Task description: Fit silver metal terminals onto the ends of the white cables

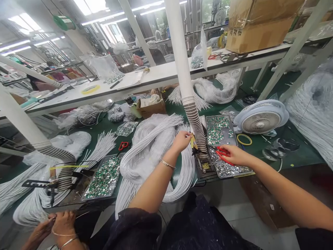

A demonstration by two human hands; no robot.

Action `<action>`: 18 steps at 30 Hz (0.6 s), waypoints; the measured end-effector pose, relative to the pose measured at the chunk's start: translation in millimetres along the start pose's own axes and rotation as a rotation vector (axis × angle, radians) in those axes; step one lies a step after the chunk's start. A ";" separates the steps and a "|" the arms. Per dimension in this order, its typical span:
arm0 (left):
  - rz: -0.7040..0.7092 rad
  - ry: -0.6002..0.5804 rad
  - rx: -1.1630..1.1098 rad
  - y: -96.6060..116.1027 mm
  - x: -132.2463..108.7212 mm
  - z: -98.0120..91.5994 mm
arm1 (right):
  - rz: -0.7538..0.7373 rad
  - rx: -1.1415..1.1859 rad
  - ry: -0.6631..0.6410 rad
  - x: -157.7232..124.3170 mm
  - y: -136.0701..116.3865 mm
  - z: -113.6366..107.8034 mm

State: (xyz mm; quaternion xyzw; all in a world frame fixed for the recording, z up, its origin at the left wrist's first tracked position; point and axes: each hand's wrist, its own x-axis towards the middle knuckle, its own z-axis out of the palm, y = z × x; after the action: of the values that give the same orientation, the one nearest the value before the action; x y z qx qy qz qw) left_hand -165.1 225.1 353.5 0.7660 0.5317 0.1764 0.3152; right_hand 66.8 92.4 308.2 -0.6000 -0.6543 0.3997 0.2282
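My left hand is closed in a pinch beside the ribbed end of a white duct. A yellow strip shows at its fingertips; what they grip is too small to make out. Red-handled pliers are in my right hand, with their dark jaws pointing left toward the duct's mouth. Under that mouth sits a small dark work fixture. Below my right hand lies a tray of small silvery parts. Behind it is a tray of green and silver pieces. White wire bundles lie left of the fixture.
At right stand a fan and a yellow tape roll. Another parts tray and red-handled scissors lie left. Another person's hands work at lower left. A second duct hangs there.
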 end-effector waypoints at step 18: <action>0.030 0.019 -0.112 -0.2 2.0 -0.9 | -0.053 -0.159 -0.143 54.2 -48.6 -14.9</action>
State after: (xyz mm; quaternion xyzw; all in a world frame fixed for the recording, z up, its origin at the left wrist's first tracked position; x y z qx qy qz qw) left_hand -165.1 227.3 353.8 0.7535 0.5122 0.2178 0.3499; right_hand 39.5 150.5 345.7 -0.5685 -0.7142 0.3823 0.1432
